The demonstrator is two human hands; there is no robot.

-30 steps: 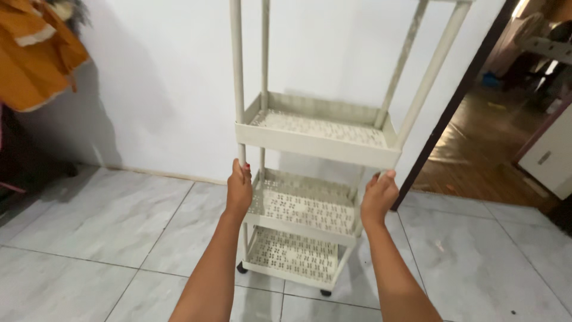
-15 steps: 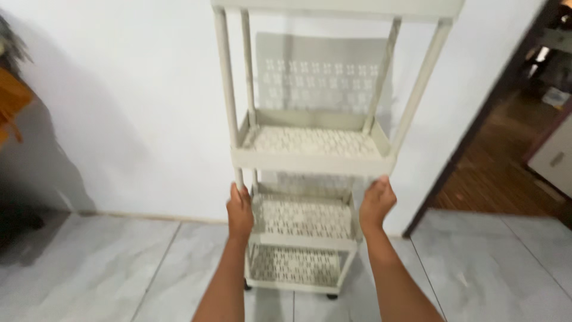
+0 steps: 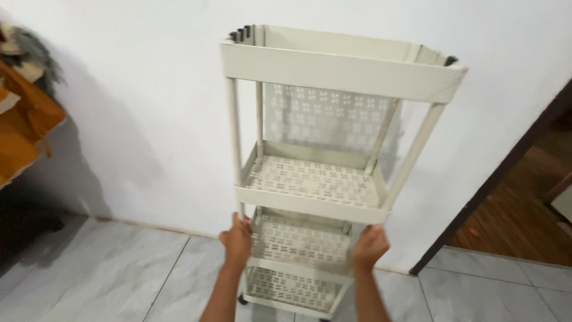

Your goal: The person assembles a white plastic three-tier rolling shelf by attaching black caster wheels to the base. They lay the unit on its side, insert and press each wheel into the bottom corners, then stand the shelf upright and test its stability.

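Since the earlier frames the view has tilted upward, so the whole top tray of the cream shelf cart point(image 3: 325, 179) now shows, and both hands sit lower in the picture. The cart stands upright against the white wall point(image 3: 137, 107), on small black wheels on the grey marbled floor tiles point(image 3: 107, 268). It has four perforated tiers joined by slim corner posts.

The left hand point(image 3: 237, 240) is closed around the front left post, just below the second tier. The right hand point(image 3: 369, 245) wraps the front right post at the same height, its fingers curled on the post under the corner of that tier. Both hands grip the cart from the near side, with the third tier lying between them and the lowest tier below the wrists. The two upper tiers rise well above the hands.

An orange cloth point(image 3: 24, 131) hangs at the left edge, well apart from the cart. A dark door frame point(image 3: 494, 179) runs along the right, with a brown wooden floor point(image 3: 524, 220) beyond it.
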